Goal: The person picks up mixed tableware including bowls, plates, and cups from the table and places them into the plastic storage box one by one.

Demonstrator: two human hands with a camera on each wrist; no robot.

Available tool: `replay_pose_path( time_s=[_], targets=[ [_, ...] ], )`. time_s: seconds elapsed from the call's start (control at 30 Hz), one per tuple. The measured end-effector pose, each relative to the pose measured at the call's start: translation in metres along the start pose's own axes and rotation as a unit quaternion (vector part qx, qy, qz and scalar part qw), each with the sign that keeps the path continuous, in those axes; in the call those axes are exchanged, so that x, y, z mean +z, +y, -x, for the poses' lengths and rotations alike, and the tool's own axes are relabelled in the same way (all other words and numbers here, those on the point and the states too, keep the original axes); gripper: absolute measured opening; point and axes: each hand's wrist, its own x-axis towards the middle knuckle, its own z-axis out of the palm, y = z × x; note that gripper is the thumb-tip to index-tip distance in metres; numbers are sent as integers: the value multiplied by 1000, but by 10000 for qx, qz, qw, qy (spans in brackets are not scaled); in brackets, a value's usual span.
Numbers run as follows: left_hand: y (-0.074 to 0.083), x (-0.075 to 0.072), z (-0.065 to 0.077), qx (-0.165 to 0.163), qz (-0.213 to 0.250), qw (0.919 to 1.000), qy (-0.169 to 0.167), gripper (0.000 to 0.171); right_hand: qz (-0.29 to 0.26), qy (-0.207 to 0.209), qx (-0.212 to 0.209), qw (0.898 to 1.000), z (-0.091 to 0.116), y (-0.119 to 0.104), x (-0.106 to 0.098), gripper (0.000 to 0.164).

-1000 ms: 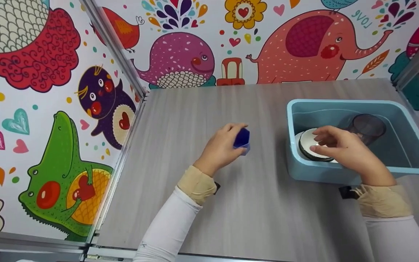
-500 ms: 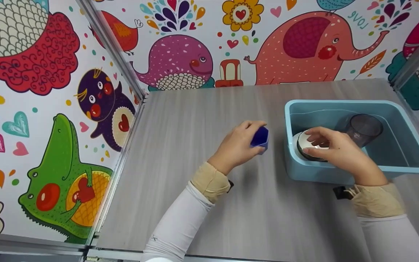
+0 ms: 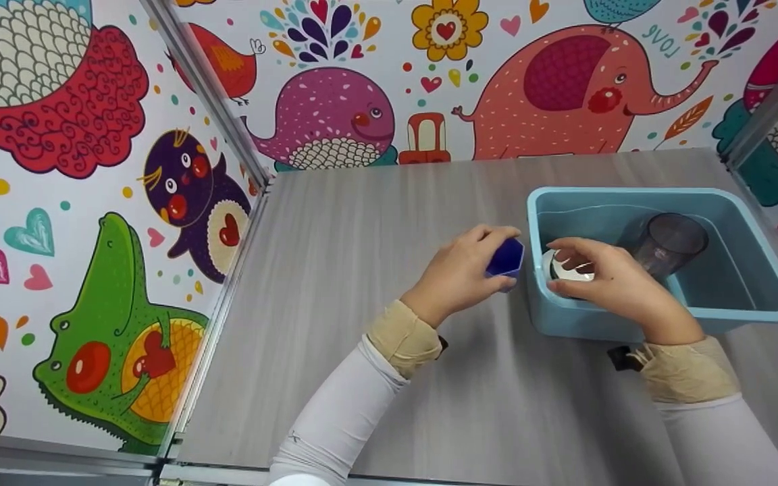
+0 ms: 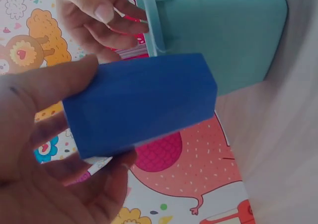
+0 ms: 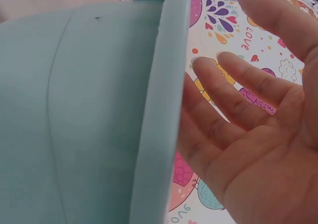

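My left hand (image 3: 456, 277) holds a blue hexagonal cup (image 3: 506, 258), thumb on one side and fingers on the other, its hollow opening showing in the head view. In the left wrist view the cup's flat blue side (image 4: 144, 102) lies across the front. The cup is just left of a light blue plastic bin (image 3: 585, 324). My right hand (image 3: 612, 273) hovers over the bin's front left corner with loosely bent fingers and nothing in its grasp. Below it, a white round dish with a dark edge (image 3: 570, 273) is partly hidden in the bin.
A dark see-through tumbler (image 3: 672, 243) leans inside the bin, right of the dish. The bin stands on a grey wood-grain table (image 3: 362, 223). Printed cartoon panels (image 3: 335, 115) in metal frames wall in the back and sides.
My left hand has carried the blue cup rightward to beside the bin's left wall. My right hand has shifted slightly left over the bin, covering more of the dish.
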Motion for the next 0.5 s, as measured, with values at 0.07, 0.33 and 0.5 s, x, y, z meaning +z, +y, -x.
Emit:
replay_pose_path(
  time_s=[0.07,0.33,0.5],
  targets=[
    [2,1,-1,63,-53,10000,-3,68,-27,-9,-40,10000,-1,-1,1,68],
    [10,4,-4,296,-81,9995,-118,73,-223,-132,-429,9987,-3,-7,5,66],
    [17,5,-5,540,-85,9984,-127,74,-158,-141,-732,9971,-7,-9,10,67]
  ],
)
